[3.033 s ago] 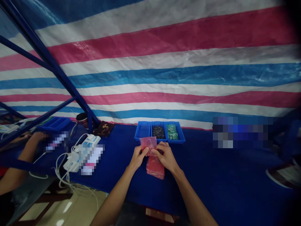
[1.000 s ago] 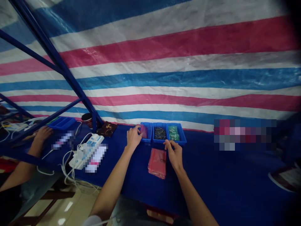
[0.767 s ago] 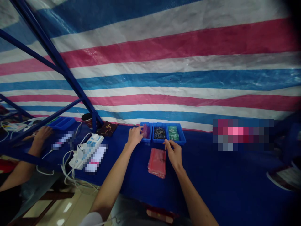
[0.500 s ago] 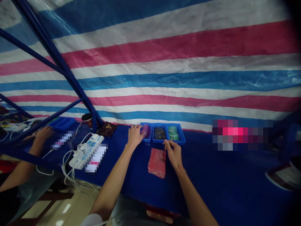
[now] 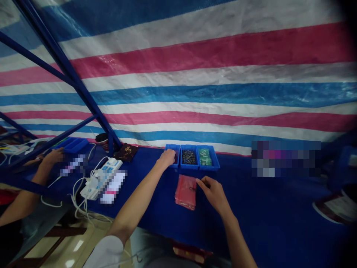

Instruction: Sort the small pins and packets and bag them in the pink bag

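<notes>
My left hand [image 5: 167, 158] is at the left one of three small blue bins [image 5: 179, 167], fingers curled down into it. Something pinkish shows past the knuckles; my hand hides most of it. Thin dark metal pieces, like screws or nails, [image 5: 189, 157] fill the middle bin, and small green-and-white pieces [image 5: 205, 156] lie in the right one. A stack of clear red plastic bags [image 5: 185, 193] lies in front, with a small dark mark or piece on top. Beside its upper right edge, my right hand [image 5: 213, 191] has thumb and fingers bent together; anything between them is too small to make out.
A white power strip [image 5: 96, 184] with tangled cables and a dark brown packet [image 5: 126, 152] lie to the left. Blue frame bars [image 5: 75, 82] slant in front of a striped tarp. Another person's hand [image 5: 52, 156] works at far left. A cup-like container [image 5: 334, 208] lies at right.
My left hand has turned and closed further over the left bin; the pinkish item is now mostly covered. My right hand has drawn back from the bins to the red bags' edge.
</notes>
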Available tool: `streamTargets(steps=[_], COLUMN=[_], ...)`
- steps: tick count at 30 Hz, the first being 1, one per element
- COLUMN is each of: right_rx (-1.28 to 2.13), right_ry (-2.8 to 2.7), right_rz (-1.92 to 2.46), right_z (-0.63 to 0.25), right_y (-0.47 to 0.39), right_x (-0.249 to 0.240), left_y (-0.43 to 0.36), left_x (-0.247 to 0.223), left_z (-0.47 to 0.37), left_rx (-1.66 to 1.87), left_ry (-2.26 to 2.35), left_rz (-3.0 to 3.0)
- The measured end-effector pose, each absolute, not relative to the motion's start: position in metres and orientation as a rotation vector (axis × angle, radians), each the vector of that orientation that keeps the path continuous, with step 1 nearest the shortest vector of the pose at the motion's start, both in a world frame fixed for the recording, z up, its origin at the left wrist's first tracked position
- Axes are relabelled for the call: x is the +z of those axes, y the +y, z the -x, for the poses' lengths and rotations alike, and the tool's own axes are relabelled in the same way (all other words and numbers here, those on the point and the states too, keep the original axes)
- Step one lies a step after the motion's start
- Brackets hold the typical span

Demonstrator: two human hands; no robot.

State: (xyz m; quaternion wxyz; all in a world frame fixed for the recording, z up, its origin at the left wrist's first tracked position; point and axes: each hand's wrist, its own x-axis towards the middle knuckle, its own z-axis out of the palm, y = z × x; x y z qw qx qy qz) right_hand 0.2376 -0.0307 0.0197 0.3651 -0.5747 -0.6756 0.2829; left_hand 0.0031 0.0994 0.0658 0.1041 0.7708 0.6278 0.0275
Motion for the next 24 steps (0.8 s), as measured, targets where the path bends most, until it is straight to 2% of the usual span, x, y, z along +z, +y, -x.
streamTargets(steps=[6,10,12,15,17,24], right_rx=[0.737,0.790,0.831,0.898,0.940,1.221], right_ry=[-1.801,-1.754,-1.727,-1.703,-1.670,-1.302], right_rz=[1.578,1.585,1.576,1.531,1.450,1.112], right_z=[-0.227,-0.226,-0.228,-0.231,-0.233,-0.233], right_y=[-0.044,-0.045,-0.045,-0.047,-0.049,-0.030], right_x=[0.020,0.016,0.016,0.020,0.024,0.032], left_y=[0.104,0.100,0.094,0.080,0.070,0.050], left_x=[0.061,0.067,0.071,0.070,0.064,0.029], left_z=[-0.011,-0.004,0.006,0.023,0.032,0.041], left_rx=[0.064,0.177,0.391,1.093,1.309,1.117], left_ry=[1.888,1.833,1.802,1.726,1.727,1.780], left_rz=[-2.201,-2.243,-2.298,-2.250,-2.158,-2.192])
